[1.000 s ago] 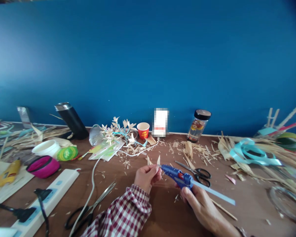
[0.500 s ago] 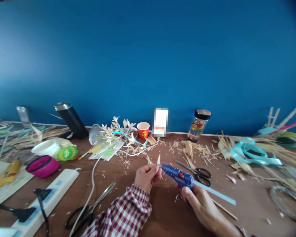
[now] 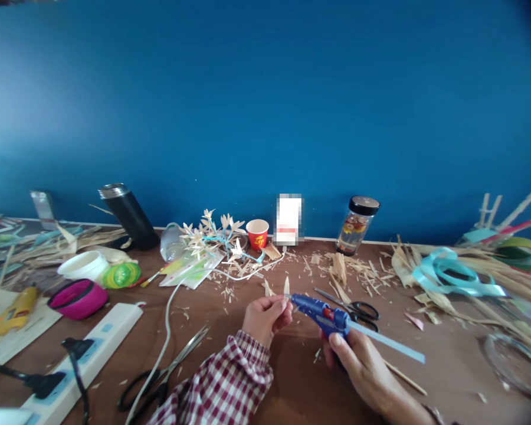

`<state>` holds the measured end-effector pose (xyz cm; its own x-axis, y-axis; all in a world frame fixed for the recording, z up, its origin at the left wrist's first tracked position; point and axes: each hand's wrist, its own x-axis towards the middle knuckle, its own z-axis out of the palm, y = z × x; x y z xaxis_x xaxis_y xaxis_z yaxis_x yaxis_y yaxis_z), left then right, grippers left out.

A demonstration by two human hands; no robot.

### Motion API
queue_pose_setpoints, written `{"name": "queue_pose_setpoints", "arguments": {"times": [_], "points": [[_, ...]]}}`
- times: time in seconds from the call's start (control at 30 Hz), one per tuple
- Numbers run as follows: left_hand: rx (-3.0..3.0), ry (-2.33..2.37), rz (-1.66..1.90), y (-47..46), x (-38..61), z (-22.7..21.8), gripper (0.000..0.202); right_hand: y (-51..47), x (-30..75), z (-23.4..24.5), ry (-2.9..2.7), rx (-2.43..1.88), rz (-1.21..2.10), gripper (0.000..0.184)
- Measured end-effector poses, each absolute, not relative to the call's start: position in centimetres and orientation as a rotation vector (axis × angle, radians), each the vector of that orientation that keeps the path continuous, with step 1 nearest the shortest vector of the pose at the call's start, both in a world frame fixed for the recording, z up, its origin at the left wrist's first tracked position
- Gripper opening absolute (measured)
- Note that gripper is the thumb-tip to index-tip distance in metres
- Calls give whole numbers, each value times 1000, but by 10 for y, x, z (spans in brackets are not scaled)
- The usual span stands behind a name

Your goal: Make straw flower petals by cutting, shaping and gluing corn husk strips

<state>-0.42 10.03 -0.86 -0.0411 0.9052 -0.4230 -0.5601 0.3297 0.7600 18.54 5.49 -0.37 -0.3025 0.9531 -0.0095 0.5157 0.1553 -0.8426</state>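
My right hand (image 3: 363,366) grips a blue hot glue gun (image 3: 321,313) with a pale glue stick poking out behind it. The gun's nozzle points left at a small pale straw petal (image 3: 285,287) that my left hand (image 3: 265,316) pinches between its fingertips. Both hands hover low over the brown table (image 3: 292,378), near its front middle. My left sleeve is red and white check.
Black scissors (image 3: 351,310) lie just behind the glue gun; another pair (image 3: 159,378) lies front left beside a white power strip (image 3: 88,354). A straw flower sprig (image 3: 212,233), red cup (image 3: 257,233), jar (image 3: 356,224), black flask (image 3: 128,215) line the blue wall. Ribbon and husks are piled right.
The glue gun and my right hand have shifted slightly to the right and down; my left hand holds the petal in nearly the same spot.
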Motion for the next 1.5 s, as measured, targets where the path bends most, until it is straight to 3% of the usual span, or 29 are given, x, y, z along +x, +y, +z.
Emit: {"name": "queue_pose_setpoints", "arguments": {"times": [0.97,1.5], "points": [[382,1077,1281,102,-3,-6,3,55,185,-3,-1889,-1412,1069,51],[397,1060,1277,101,-4,-7,12,54,186,-2,-1895,-1427,993,49]]}}
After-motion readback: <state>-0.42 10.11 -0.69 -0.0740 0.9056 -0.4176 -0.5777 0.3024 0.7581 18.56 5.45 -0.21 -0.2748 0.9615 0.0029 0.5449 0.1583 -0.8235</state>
